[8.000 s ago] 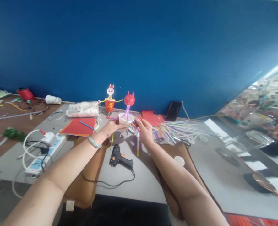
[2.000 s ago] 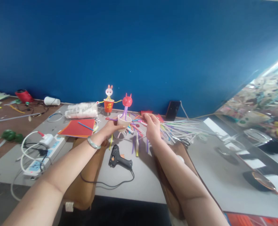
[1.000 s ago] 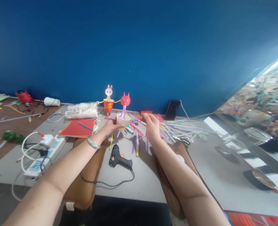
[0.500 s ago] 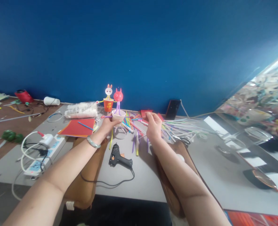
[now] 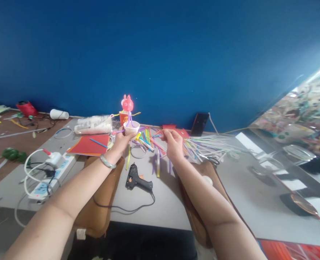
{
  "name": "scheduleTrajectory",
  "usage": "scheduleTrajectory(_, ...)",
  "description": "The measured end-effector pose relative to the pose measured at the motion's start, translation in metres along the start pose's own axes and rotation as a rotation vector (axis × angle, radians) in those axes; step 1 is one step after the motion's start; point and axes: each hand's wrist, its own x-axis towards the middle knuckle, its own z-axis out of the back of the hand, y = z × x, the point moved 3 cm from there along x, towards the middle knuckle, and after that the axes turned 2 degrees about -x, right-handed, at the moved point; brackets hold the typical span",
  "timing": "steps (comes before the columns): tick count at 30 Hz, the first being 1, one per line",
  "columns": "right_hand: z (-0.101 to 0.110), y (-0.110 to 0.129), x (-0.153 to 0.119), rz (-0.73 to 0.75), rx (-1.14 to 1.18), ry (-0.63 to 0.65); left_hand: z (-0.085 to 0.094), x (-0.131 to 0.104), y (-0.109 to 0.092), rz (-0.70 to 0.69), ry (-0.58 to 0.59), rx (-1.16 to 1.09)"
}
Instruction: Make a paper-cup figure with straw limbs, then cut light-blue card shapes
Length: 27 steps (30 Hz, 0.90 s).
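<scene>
My left hand (image 5: 121,141), with a bangle at the wrist, grips a white paper cup (image 5: 131,127). A pinkish-red eared animal head (image 5: 127,104) rises from it on purple stems (image 5: 129,119). Close behind stands a red paper cup (image 5: 123,117), whose white rabbit figure is mostly covered by the pink head. My right hand (image 5: 174,142) is closed in a pinch over the colored strips (image 5: 160,148); whatever its fingertips hold is too small to make out. Between my forearms, a black glue gun (image 5: 138,180) lies on the grey table (image 5: 165,206).
At left are stacked cups in plastic (image 5: 93,126), red paper sheets (image 5: 88,145) and a power strip (image 5: 52,177) with cables. A phone (image 5: 199,124) leans against the blue wall. Pale sticks (image 5: 216,144) and scissors (image 5: 213,161) lie right of my right hand.
My left hand has moved the white cup slightly left, so the pink head now covers most of the rabbit. The right hand has shifted a little left, still pinched.
</scene>
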Motion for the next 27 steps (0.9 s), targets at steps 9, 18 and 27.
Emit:
scheduleTrajectory(9, -0.002, 0.0, -0.003, 0.028, -0.016, 0.045, -0.005, -0.001, 0.001, -0.036, 0.122, -0.016)
scheduleTrajectory(18, -0.021, -0.011, -0.026, 0.192, -0.191, 0.345, -0.01, -0.007, -0.002, -0.03, 0.202, 0.005)
scheduleTrajectory(27, -0.027, -0.024, -0.036, 0.36, -0.397, 0.458, -0.015, -0.009, 0.0, -0.009, 0.306, 0.061)
